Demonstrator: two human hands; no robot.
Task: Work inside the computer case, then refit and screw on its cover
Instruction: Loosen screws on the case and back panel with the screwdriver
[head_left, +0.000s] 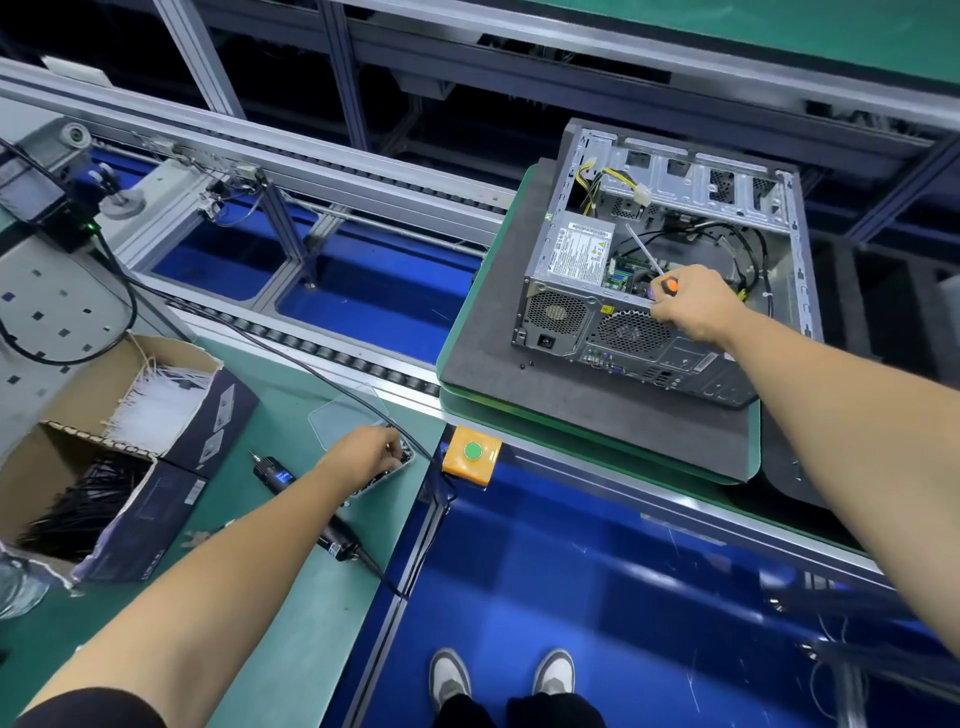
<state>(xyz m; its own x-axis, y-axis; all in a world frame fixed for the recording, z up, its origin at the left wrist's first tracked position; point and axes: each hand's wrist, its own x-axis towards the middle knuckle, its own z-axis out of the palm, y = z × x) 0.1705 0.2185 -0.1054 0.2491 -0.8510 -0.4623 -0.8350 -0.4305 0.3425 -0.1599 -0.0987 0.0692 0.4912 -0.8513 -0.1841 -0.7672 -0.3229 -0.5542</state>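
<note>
the conveyor line (332, 171) runs across the station, with a green workbench (291, 597) on the near side. a green pallet (597, 436) carries a dark foam mat (493, 322), and the computer case (670, 260) lies on that mat on its side, open face up. no cover is on it, and i cannot pick out the cover anywhere in view. inside show the power supply (576, 249), loose black cables (727, 234) and a strip of green board.

on the bench stand two cardboard boxes (130, 457), one of white ties and one of black. an electric screwdriver (275, 475) lies beside them, partly under the left forearm. an orange box with a green button (472, 451) sits at the bench edge.

the right hand (685, 306) rests on the near top edge of the case, fingers curled round the orange-and-black handle of a manual screwdriver (647, 257), whose shaft points up and away over the interior. the left hand (371, 449) reaches into a small clear tray (408, 457), fingertips bent down as if pinching; whether it holds a screw i cannot tell.

judgement: the interior work is in hand and the cover stage is not begun. the next move calls for bringing a fastener from the tray to the case and seating the driver tip squarely on it.
</note>
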